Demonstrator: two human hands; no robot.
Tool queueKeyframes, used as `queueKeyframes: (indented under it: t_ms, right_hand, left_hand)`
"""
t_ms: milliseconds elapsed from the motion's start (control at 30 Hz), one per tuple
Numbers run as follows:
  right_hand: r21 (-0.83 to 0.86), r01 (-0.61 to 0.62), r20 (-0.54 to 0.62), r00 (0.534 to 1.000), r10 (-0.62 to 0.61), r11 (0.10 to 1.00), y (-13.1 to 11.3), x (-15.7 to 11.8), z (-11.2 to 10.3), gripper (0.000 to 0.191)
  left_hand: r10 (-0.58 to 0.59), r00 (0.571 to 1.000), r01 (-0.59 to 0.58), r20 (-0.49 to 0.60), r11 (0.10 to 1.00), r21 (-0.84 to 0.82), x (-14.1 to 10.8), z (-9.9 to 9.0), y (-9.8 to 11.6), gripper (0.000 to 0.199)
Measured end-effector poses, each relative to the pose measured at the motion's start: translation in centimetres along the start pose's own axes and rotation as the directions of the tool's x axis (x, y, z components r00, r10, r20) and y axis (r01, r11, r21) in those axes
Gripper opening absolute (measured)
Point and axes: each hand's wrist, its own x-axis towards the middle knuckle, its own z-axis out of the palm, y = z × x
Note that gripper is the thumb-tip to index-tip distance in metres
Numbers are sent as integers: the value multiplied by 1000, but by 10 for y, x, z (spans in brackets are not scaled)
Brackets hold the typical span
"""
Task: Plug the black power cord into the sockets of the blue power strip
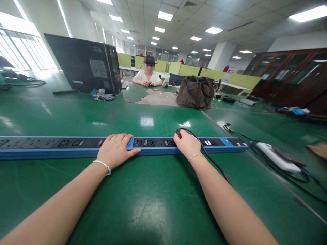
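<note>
While the left hand (114,149) lies with its fingers over the blue power strip (158,150) on the green worktop (122,194), I see the right hand's (188,144) fingers closed on the black plug (178,132) above the sockets.

One blue power strip (153,149), one bag (190,93), perhaps two gloves (102,95)

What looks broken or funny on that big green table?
The green tabletop has a pale, jagged-edged patch beside the brown bag, as if its covering came off there. I see no spill.
</note>
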Motion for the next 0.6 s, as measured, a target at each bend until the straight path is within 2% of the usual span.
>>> queueKeyframes:
  t_ms: [433, 533, 600]
  right_hand:
    - [95, -3, -100, 995, 12, 995, 7, 3, 8, 36]
    - [271, -9, -158, 986, 54, 963, 15, 9, 5, 37]
    - [451, -42, -199, 969, 146, 892, 22, 14, 4, 39]
  left_hand:
    - [-25, 1000, 25, 19, 999, -28, 1, 0, -1, 69]
    - [-24, 999, 25, 24, 999, -24, 1, 0, 0, 69]
    - [-19, 999, 20, 26, 1000, -14, 1, -1, 0, 70]
